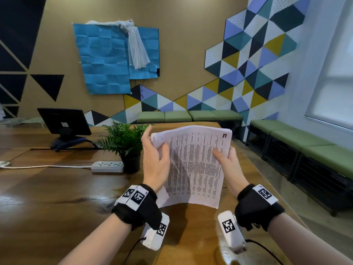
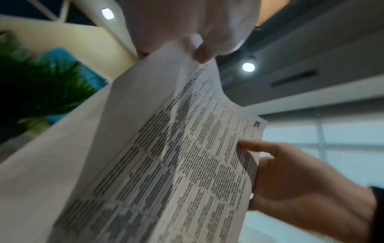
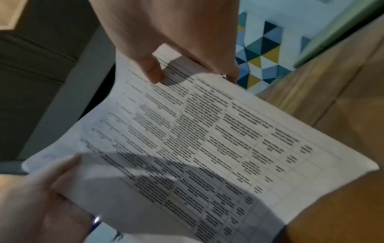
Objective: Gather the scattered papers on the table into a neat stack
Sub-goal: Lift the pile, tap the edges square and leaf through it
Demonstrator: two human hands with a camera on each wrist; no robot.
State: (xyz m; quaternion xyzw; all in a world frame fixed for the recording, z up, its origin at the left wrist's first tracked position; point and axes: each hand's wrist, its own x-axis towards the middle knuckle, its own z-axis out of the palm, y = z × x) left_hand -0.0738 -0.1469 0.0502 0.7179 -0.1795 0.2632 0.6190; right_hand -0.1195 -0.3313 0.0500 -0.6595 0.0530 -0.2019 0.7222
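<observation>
Papers (image 1: 198,165) printed with tables sit upright above the wooden table (image 1: 57,188). My right hand (image 1: 227,163) pinches their right edge. My left hand (image 1: 154,159) curls round the left edge.

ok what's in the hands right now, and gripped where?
The papers, held up above the table. Left hand grips their left edge near the top; right hand pinches the right edge, thumb on the printed face.

Wall ahead of you: tan wall (image 1: 191,54), blue paper sheets (image 1: 107,60) upper left of the frame.
Right of frame: triangle-patterned panels (image 1: 254,60), frosted window (image 1: 336,73).
Seating: green benches (image 1: 189,116) along the walls.
Your ceiling: round lights (image 2: 248,66).
</observation>
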